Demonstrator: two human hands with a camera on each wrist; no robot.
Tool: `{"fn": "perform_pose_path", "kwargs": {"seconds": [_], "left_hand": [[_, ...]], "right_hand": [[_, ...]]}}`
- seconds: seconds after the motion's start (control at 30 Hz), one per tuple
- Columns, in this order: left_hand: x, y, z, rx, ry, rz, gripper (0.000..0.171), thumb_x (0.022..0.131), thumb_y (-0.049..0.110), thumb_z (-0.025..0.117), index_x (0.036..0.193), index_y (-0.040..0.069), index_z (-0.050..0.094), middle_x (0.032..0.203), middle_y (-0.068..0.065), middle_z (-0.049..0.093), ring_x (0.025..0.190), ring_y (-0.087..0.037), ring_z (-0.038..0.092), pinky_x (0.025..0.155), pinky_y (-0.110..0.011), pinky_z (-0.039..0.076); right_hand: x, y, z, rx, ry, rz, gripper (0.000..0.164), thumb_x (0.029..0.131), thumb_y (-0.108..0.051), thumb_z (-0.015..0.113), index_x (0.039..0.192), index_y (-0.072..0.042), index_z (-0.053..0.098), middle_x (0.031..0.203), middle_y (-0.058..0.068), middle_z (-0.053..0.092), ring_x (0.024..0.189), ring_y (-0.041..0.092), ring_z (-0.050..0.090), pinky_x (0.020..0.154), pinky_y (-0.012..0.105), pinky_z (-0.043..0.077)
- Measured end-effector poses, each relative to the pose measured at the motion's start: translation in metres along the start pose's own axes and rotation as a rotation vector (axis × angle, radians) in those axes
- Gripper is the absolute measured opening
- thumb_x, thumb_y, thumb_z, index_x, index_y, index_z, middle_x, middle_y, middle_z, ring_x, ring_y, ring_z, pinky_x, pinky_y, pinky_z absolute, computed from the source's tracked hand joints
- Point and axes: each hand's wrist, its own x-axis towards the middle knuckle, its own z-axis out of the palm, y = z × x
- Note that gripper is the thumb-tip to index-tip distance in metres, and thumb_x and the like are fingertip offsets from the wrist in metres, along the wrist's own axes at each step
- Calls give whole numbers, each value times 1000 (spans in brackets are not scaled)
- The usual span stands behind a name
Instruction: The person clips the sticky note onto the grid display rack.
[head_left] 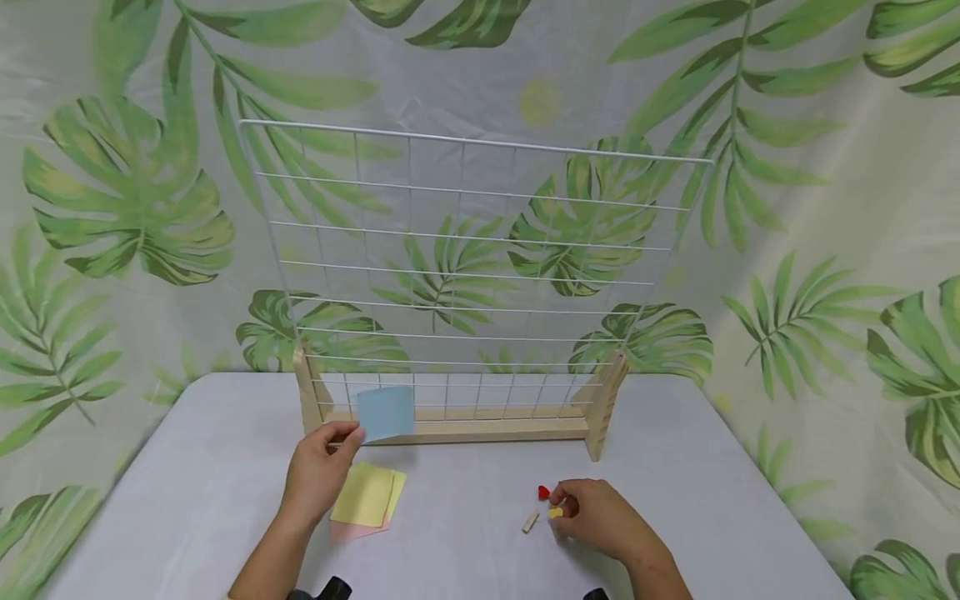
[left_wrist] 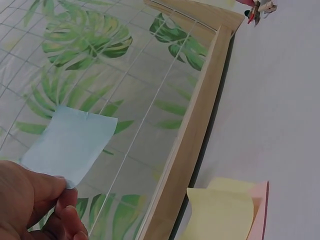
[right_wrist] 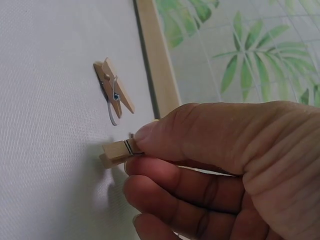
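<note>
My left hand (head_left: 318,467) pinches a light blue paper note (head_left: 386,413) by its edge between thumb and fingers. The note stands up in front of the lower left of a white wire grid (head_left: 480,242). Yellow paper notes (head_left: 363,496) and a pink note (head_left: 352,532) lie stacked on the table below that hand. My right hand (head_left: 600,518) pinches a small wooden clothespin (right_wrist: 116,152) close over the table, a yellow piece (head_left: 556,512) showing at its fingers. Another wooden clothespin (right_wrist: 112,87) lies beside it, and a small red piece (head_left: 543,493) is near the fingertips.
The grid stands upright in a wooden base (head_left: 495,429) with side feet, across the back of the white-covered table (head_left: 465,550). Behind it hangs a leaf-patterned cloth (head_left: 450,75). Two black objects (head_left: 335,588) show at the bottom edge.
</note>
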Motion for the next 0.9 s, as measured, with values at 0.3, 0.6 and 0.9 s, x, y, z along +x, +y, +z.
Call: {"fn": "perform_pose_path", "kwargs": {"seconds": [0.3, 0.6, 0.9], "left_hand": [[14, -4, 22, -24, -50, 42, 26, 102, 23, 63, 119, 5, 71, 113, -13, 69, 96, -22, 62, 71, -28, 51], [30, -9, 42, -6, -65, 63, 25, 100, 23, 65, 117, 6, 72, 109, -12, 71, 95, -23, 64, 72, -27, 51], [38, -9, 58, -29, -51, 43, 23, 100, 23, 67, 116, 7, 74, 109, -13, 69, 92, -21, 64, 70, -26, 50]], "right_hand": [[-1, 0, -3, 3, 1, -4, 16, 82, -6, 78, 85, -17, 68, 74, -9, 60, 70, 5, 51, 62, 23, 43], [0, -2, -6, 1, 41, -14, 13, 83, -9, 81, 86, -18, 71, 75, -11, 63, 70, 1, 52, 63, 21, 45], [1, -10, -10, 24, 76, 48, 9, 86, -11, 80, 95, -13, 79, 90, -6, 75, 80, 8, 62, 69, 23, 53]]}}
